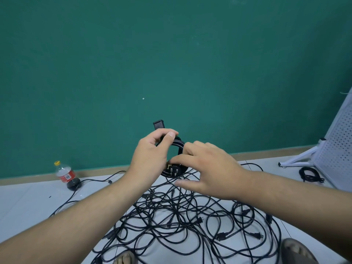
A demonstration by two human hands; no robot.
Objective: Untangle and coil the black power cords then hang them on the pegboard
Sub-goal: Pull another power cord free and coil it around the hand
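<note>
A coiled black power cord (178, 144) is held up in front of the green wall. My left hand (152, 155) grips the coil's top, thumb and fingers curled round the strands; its block-shaped connector (158, 125) sticks up above the hand. My right hand (207, 168) pinches the coil's right side near the pronged plug (174, 171) at the bottom. Below lies a tangled heap of black cords (190, 221) on the grey floor. A white pegboard (337, 149) stands at the right edge on a stand.
A plastic bottle with a red label (65, 173) stands at the left by the wall, next to a round black object (74, 183). One coiled cord (310, 174) lies by the pegboard's foot. My feet (297, 252) show at the bottom edge.
</note>
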